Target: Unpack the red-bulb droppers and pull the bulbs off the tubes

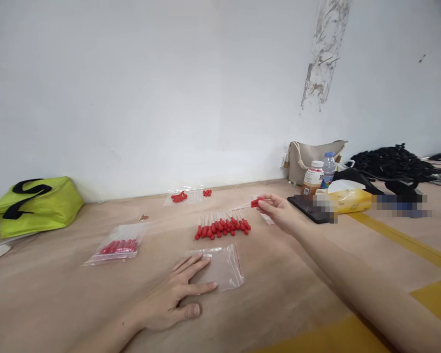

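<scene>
My left hand (pixel 180 292) lies spread and flat, its fingertips on a clear plastic zip bag (pixel 226 269). In a pinch at the fingertips, my right hand (pixel 279 212) holds a few droppers (pixel 255 202) by their red bulbs, the thin clear stems pointing left. Between and beyond my hands lies a row of droppers (pixel 222 228), red bulbs toward me and stems away. To the left, a zip bag (pixel 123 233) has several red bulbs inside. Farther back are another bag with red bulbs (pixel 179 197) and a small loose group of red bulbs (pixel 207 192).
A lime-green bag (pixel 40 206) stands far left. On the right are a dark phone or tablet (pixel 306 208), a yellow tissue pack (pixel 347 198), two bottles (pixel 313 179), a beige bag (pixel 303 154) and a black heap (pixel 393 164). The wall (pixel 169 98) bounds the brown-covered table.
</scene>
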